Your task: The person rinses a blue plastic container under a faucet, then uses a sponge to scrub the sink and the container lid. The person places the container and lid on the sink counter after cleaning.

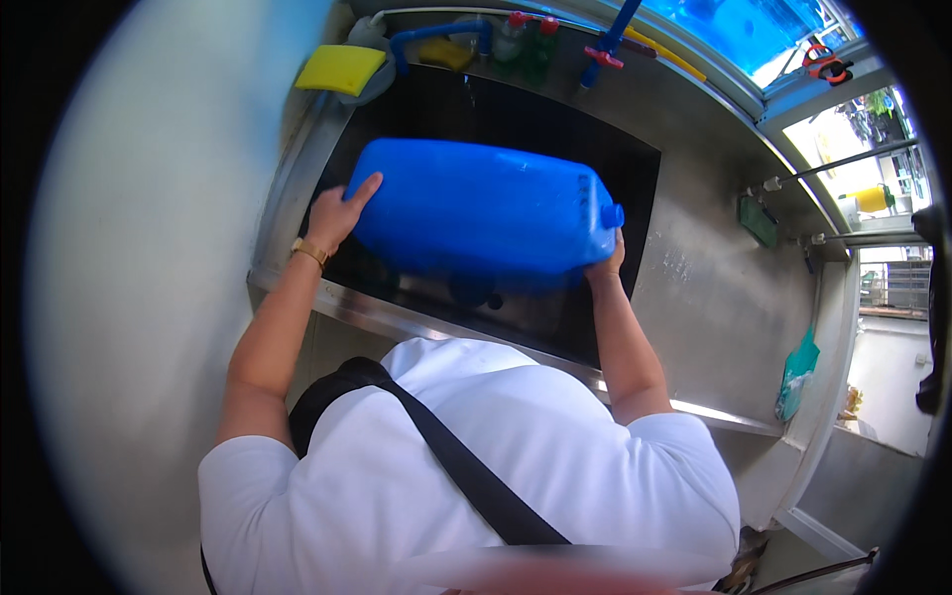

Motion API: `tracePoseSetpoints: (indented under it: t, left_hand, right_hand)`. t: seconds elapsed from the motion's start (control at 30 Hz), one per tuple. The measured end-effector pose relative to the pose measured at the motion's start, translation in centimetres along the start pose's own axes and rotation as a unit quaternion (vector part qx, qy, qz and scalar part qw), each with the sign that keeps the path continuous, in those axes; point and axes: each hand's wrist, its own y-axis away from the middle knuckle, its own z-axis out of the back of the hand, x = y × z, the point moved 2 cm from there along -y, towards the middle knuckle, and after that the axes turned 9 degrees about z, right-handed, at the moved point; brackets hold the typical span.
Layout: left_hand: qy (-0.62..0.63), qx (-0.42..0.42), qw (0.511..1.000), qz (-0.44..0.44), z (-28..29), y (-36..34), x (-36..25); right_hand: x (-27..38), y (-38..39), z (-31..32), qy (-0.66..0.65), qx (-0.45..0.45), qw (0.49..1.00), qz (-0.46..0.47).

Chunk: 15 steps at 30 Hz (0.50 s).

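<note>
A large blue plastic jerrycan (483, 213) lies on its side, held above a deep steel sink (635, 169). My left hand (340, 211) grips its bottom end at the left, with a gold watch on that wrist. My right hand (606, 264) holds the end with the blue cap, fingers under the can's lower corner. The can hides most of the sink's floor.
A yellow sponge (340, 68) rests at the sink's back left corner. Blue taps (441, 34) and bottles stand along the back ledge. A steel draining board (714, 288) stretches right of the sink, with a green pad (759, 220) and a teal bag (796, 375) beyond it.
</note>
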Motion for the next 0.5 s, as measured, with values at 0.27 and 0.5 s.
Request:
tracePoseSetpoints:
  t: [0.27, 0.5]
  left_hand:
    - [0.046, -0.192, 0.887, -0.418, 2.5, 8.2, -16.4]
    - [-0.016, -0.301, 0.791, -0.532, 1.8, 13.2, -25.3]
  right_hand:
    - [-1.0, -0.6, -2.0, 0.024, 0.059, 0.996, 0.055]
    - [-2.8, -0.8, -3.8, 0.024, 0.053, 0.997, 0.054]
